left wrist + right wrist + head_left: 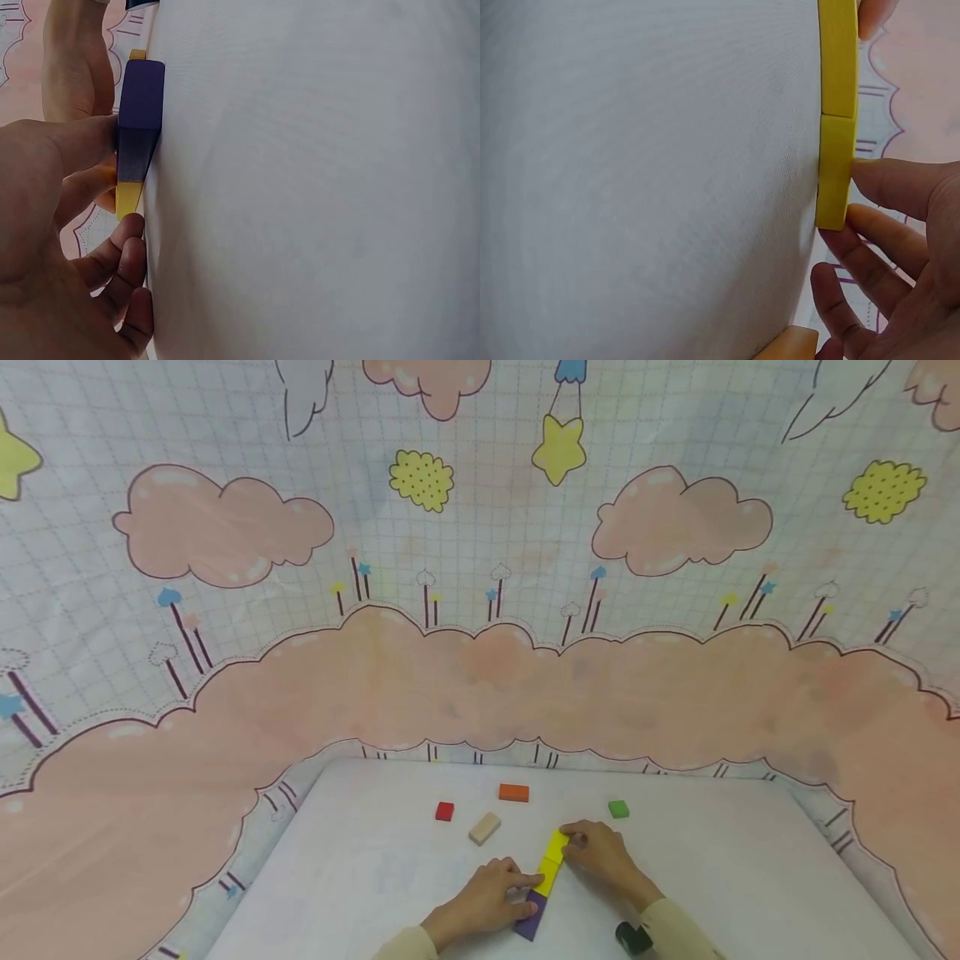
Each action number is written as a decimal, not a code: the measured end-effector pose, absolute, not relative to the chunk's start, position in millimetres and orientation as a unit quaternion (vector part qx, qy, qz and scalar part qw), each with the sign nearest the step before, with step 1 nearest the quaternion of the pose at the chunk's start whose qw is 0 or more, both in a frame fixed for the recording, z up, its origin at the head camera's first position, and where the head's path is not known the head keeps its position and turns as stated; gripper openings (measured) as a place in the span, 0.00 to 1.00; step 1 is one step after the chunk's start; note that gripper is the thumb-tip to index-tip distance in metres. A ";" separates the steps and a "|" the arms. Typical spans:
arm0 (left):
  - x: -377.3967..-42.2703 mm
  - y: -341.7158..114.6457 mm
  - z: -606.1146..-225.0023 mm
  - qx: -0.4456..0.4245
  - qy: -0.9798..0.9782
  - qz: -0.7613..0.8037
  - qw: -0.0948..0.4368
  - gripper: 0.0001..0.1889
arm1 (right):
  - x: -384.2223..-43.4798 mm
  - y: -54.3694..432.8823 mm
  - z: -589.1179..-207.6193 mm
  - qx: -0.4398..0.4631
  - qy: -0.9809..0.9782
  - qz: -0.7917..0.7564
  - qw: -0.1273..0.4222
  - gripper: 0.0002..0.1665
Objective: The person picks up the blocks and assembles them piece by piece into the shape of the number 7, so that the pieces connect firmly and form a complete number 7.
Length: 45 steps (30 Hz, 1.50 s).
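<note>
Two yellow blocks and a purple block lie end to end in a slanted row on the white tabletop. My left hand rests over the near part, its extended index finger on the nearer yellow block and its thumb on the purple one. In the left wrist view the other fingers curl loosely beside the row. At the far end, my right hand holds the farther yellow block, thumb on its top and fingertips at its end. A thin seam shows between the yellow blocks in the right wrist view.
Beyond the hands lie a red block, an orange block, a plain wood block and a green block. A dark object sits by the right cuff. A cloud-patterned cloth rises behind the tabletop.
</note>
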State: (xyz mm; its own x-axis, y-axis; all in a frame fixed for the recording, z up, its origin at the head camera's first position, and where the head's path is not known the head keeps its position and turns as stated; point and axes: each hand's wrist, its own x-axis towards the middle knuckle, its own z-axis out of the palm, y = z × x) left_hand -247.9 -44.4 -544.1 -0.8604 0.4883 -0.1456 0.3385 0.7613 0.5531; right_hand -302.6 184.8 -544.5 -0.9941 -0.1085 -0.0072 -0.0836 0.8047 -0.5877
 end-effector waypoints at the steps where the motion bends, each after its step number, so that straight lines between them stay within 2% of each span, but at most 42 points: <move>1: -247.8 -44.5 -544.5 0.223 0.928 0.265 0.142 0.22 | -302.2 184.7 -544.3 -0.050 0.950 -0.307 0.020 0.18; 45: -237.0 -45.1 -543.2 0.238 0.937 0.231 0.110 0.23 | -300.0 180.9 -550.0 -0.060 0.952 -0.300 0.004 0.18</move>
